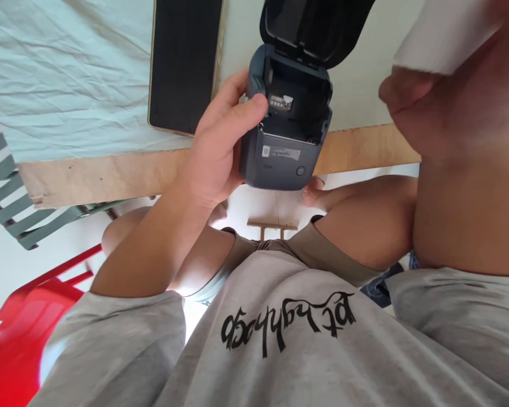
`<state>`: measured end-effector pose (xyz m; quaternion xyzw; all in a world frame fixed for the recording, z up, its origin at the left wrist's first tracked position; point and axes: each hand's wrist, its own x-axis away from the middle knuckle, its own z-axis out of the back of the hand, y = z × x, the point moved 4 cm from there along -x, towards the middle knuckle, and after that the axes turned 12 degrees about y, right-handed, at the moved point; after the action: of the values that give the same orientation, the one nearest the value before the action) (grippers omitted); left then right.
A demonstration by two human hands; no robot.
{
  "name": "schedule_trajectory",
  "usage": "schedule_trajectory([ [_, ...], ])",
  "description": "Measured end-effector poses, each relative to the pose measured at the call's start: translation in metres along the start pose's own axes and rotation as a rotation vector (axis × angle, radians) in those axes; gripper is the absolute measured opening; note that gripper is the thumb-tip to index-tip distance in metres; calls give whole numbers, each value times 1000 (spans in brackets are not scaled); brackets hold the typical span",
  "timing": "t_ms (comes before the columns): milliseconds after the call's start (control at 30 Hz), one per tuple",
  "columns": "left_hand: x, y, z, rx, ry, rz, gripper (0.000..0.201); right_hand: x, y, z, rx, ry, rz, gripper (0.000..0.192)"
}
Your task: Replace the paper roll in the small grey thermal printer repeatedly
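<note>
My left hand (220, 135) is wrapped round the side of a dark blue-grey label printer (277, 161), with the thumb on its rim. The printer's black lid (314, 28) stands swung open away from me. Its inner bay (297, 90) shows a small white label and no roll inside. At the upper right, my right hand (453, 113) is closed on a white paper roll (443, 39). Motion blurs this hand and the roll, and the frame's edge cuts off part of them. The roll is apart from the printer.
A black flat-screened tablet (184, 68) lies on the table, left of the printer. Pale cloth (68, 73) covers the table above a wooden edge (110, 175). A red chair (21, 333) and a green slatted rack (8, 192) stand at the left. My legs are below the table edge.
</note>
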<state>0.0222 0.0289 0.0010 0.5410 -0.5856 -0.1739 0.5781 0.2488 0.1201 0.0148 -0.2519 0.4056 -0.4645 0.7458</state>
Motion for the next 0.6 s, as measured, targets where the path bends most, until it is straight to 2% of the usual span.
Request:
schedule_trajectory([
  [67,5,-2,-2,69,54,-44,23,4,-1,-10,-40,91,-20,64],
  [167,4,-5,-1,128,89,-59,20,13,-9,-23,-13,113,-20,47],
  [233,0,-5,2,144,54,-56,21,17,-13,-25,83,96,21,41],
  [333,-3,-3,4,186,-75,-21,19,18,-13,-21,221,82,117,42],
  [433,-2,-1,5,223,-85,7,16,16,-5,-21,248,60,120,37],
  [533,1,0,4,237,-55,-8,17,19,-3,-22,252,21,86,56],
  [600,1,-2,5,253,-47,-13,19,22,-11,-16,232,14,119,70],
])
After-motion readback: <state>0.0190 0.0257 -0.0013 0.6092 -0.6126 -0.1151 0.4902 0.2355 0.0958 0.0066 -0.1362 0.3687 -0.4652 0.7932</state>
